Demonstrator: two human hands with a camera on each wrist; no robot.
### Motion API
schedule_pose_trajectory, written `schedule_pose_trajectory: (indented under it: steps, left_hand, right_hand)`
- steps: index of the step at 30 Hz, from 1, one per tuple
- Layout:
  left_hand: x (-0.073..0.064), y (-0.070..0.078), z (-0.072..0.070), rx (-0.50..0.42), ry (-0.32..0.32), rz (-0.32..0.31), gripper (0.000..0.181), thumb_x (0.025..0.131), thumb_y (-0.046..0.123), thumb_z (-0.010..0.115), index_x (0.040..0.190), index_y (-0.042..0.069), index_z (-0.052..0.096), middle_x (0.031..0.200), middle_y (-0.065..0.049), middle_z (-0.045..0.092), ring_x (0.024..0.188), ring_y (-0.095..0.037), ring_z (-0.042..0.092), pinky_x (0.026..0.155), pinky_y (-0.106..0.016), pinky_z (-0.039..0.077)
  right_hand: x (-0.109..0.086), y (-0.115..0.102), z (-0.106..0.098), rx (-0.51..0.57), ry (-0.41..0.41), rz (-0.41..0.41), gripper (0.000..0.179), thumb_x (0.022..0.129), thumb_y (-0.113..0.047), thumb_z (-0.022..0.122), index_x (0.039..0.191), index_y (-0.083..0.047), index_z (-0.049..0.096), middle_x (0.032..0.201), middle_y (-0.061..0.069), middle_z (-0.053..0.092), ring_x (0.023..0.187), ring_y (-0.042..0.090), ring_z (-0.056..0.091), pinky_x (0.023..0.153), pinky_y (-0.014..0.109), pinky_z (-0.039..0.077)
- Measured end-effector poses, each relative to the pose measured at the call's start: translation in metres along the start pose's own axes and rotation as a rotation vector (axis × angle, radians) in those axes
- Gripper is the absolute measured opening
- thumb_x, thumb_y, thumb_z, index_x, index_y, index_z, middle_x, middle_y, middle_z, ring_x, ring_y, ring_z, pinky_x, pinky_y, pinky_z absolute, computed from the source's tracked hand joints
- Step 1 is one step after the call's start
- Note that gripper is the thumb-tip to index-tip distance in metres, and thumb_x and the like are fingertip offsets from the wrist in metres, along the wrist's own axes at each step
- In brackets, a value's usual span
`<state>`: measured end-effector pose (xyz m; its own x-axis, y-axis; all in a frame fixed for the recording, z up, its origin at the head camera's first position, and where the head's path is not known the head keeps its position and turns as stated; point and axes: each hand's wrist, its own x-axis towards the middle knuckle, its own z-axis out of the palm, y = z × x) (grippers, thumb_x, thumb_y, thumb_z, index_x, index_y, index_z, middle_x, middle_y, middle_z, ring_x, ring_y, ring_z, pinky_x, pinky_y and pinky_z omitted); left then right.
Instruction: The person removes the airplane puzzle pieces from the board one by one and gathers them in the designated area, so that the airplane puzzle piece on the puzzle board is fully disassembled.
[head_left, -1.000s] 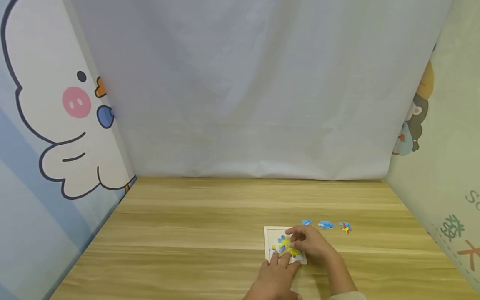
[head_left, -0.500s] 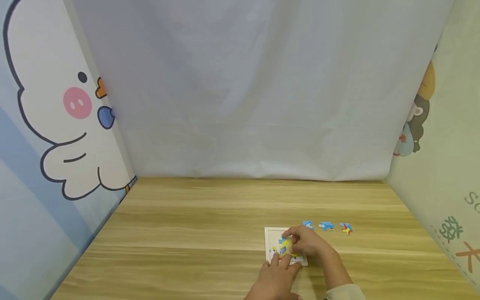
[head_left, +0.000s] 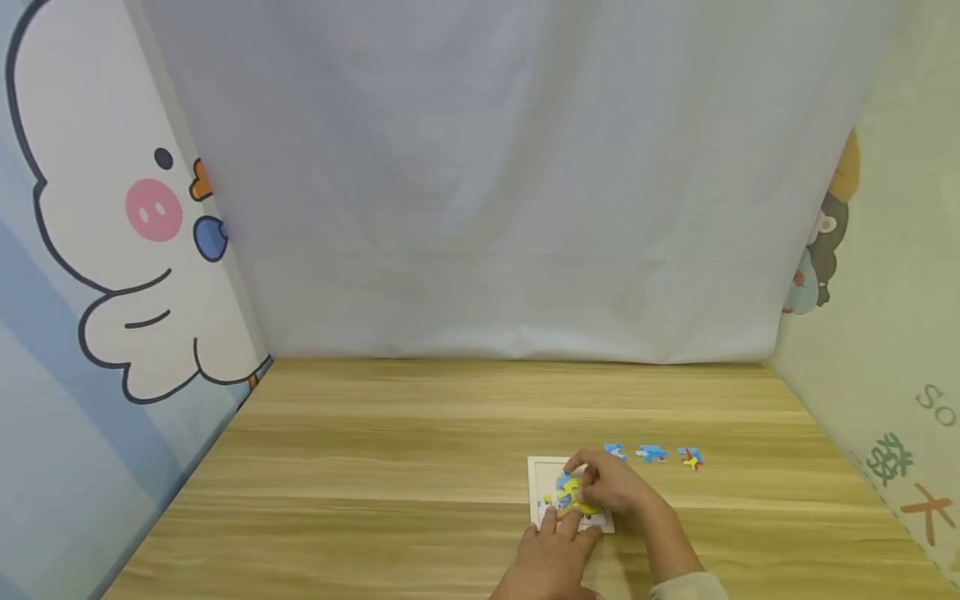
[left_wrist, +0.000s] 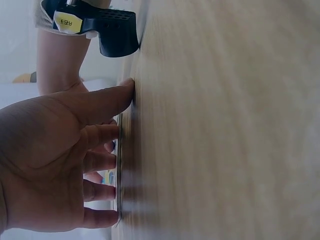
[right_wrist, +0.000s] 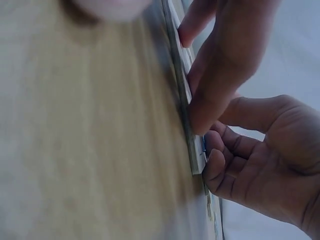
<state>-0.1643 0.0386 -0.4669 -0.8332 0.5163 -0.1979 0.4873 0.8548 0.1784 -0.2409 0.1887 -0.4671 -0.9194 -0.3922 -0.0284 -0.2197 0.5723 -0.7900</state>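
A small square jigsaw puzzle board [head_left: 532,483] with a pale rim lies near the front of the table, holding some yellow and blue pieces. My left hand [head_left: 551,557] rests its outstretched fingers on the board's near edge; the left wrist view shows those fingers [left_wrist: 100,162] straight against the rim. Over the board's right side, my right hand [head_left: 618,483] bends its thumb and index finger around a yellow-and-blue puzzle piece [head_left: 571,485]. Much of that piece is hidden by the fingers. In the right wrist view, the right hand's other fingers are curled in beside the board's edge.
Three loose blue puzzle pieces lie in a row behind the board: a left one [head_left: 615,451], a middle one [head_left: 652,453] and a right one [head_left: 691,457] with red and yellow. A grey-white sheet [head_left: 480,208] hangs at the table's back.
The right hand has shifted slightly left over the board, and the yellow piece at its fingertips has changed its angle a little. The left hand has stayed in place.
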Motion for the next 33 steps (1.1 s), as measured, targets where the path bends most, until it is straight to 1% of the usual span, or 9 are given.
schedule_pose_trajectory:
  steps: [4,7,11,13,17,20,26,30,33]
  left_hand:
    - [-0.001,0.000,-0.001,-0.002,0.009,0.003,0.073,0.072,0.056,0.070,0.136,0.032,0.045,0.143,0.007,0.033,0.129,-0.031,0.033,0.094,-0.049,0.039]
    - [-0.001,0.000,-0.002,-0.007,0.010,0.008,0.073,0.072,0.056,0.070,0.137,0.032,0.045,0.143,0.007,0.032,0.129,-0.031,0.032,0.094,-0.049,0.038]
    - [-0.001,0.000,-0.003,-0.017,0.003,0.009,0.073,0.073,0.056,0.070,0.136,0.032,0.045,0.143,0.007,0.032,0.130,-0.030,0.032,0.094,-0.049,0.038]
    - [-0.001,0.000,-0.003,-0.029,-0.010,0.002,0.072,0.073,0.056,0.069,0.137,0.032,0.045,0.144,0.007,0.032,0.130,-0.030,0.031,0.095,-0.049,0.037]
    - [0.000,0.000,-0.001,-0.040,-0.033,-0.013,0.072,0.074,0.056,0.069,0.137,0.033,0.044,0.145,0.007,0.031,0.132,-0.028,0.030,0.096,-0.049,0.037]
    - [0.000,0.000,-0.002,-0.036,-0.038,-0.014,0.072,0.074,0.056,0.068,0.137,0.033,0.043,0.146,0.008,0.030,0.132,-0.028,0.030,0.096,-0.049,0.037]
    - [-0.001,0.001,-0.003,-0.015,-0.023,-0.008,0.072,0.074,0.056,0.068,0.137,0.033,0.043,0.145,0.007,0.031,0.131,-0.028,0.031,0.095,-0.048,0.038]
    - [-0.001,0.001,-0.003,-0.034,-0.011,-0.006,0.072,0.072,0.055,0.070,0.136,0.032,0.046,0.144,0.007,0.033,0.130,-0.029,0.032,0.094,-0.049,0.038]
    - [-0.001,0.001,-0.003,-0.051,0.006,0.003,0.071,0.070,0.053,0.073,0.133,0.029,0.049,0.139,0.007,0.037,0.128,-0.030,0.034,0.092,-0.051,0.040]
  right_hand:
    - [-0.001,-0.002,-0.001,0.014,0.049,-0.022,0.024,0.076,0.009,0.063,0.095,-0.004,0.059,0.076,0.005,0.054,0.072,0.019,0.051,0.063,0.034,0.044]
    - [-0.001,-0.004,-0.002,0.035,0.062,-0.048,0.019,0.078,0.008,0.062,0.092,-0.004,0.058,0.077,0.005,0.054,0.073,0.019,0.051,0.065,0.033,0.044]
    - [0.000,-0.002,-0.003,0.081,0.072,-0.079,0.016,0.080,0.010,0.058,0.091,-0.002,0.057,0.077,0.005,0.054,0.072,0.019,0.051,0.064,0.028,0.045]
    - [0.000,-0.001,-0.003,0.112,0.074,-0.088,0.015,0.081,0.010,0.057,0.092,-0.001,0.057,0.078,0.006,0.054,0.071,0.019,0.050,0.063,0.026,0.044]
    - [-0.002,-0.001,-0.002,0.180,0.073,-0.090,0.016,0.082,0.009,0.055,0.095,0.001,0.057,0.079,0.006,0.053,0.070,0.017,0.049,0.061,0.025,0.043]
    - [-0.003,-0.003,-0.002,0.201,0.075,-0.086,0.016,0.082,0.010,0.055,0.096,0.002,0.057,0.079,0.007,0.052,0.069,0.017,0.048,0.060,0.024,0.043]
    - [-0.006,-0.004,-0.003,0.167,0.088,-0.067,0.016,0.082,0.008,0.055,0.096,0.001,0.057,0.080,0.007,0.052,0.071,0.018,0.049,0.061,0.025,0.044]
    - [-0.011,-0.004,-0.006,0.146,0.107,-0.047,0.016,0.082,0.005,0.056,0.097,0.000,0.058,0.081,0.006,0.053,0.073,0.019,0.049,0.063,0.026,0.045]
    - [-0.016,-0.002,-0.011,0.134,0.120,-0.049,0.016,0.082,0.004,0.057,0.097,0.000,0.059,0.081,0.005,0.053,0.073,0.019,0.050,0.063,0.026,0.044]
